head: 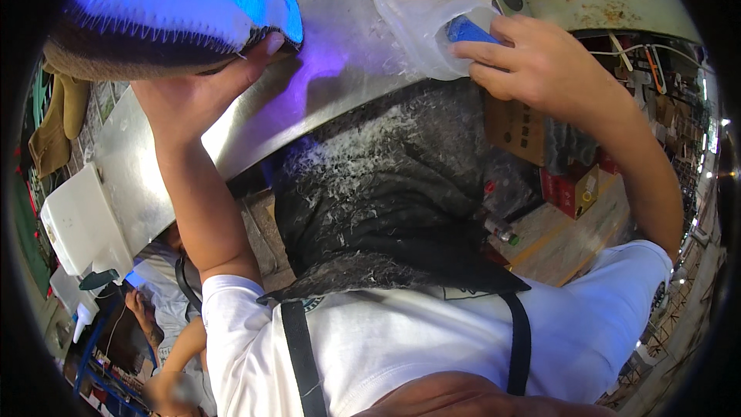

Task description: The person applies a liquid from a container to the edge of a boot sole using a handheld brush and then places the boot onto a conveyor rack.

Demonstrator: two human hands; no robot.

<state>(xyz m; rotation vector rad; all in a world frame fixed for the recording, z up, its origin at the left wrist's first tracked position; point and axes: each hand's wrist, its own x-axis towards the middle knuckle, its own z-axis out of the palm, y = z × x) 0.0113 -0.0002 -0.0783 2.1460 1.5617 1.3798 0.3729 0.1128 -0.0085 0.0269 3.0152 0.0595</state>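
At the upper left my left hand (202,92) holds up a brown suede shoe upper (133,58) with a pale stitched lining, lit blue-violet. My thumb presses on its edge; the other fingers are hidden beneath or behind it. At the upper right, the fingers of my right hand (521,58) are on a blue object (472,32) at the mouth of a translucent white plastic container (405,17). Whether the blue object is a brush or a block I cannot tell. The container rests on the metal tabletop (336,23).
White fibres cover my black apron (370,185). A white plastic bin (81,220) stands at the table's left end, with brown suede pieces (49,127) beyond. Another person (173,324) is at the lower left. Cardboard boxes (515,127) and a bottle (502,231) lie below the table's right side.
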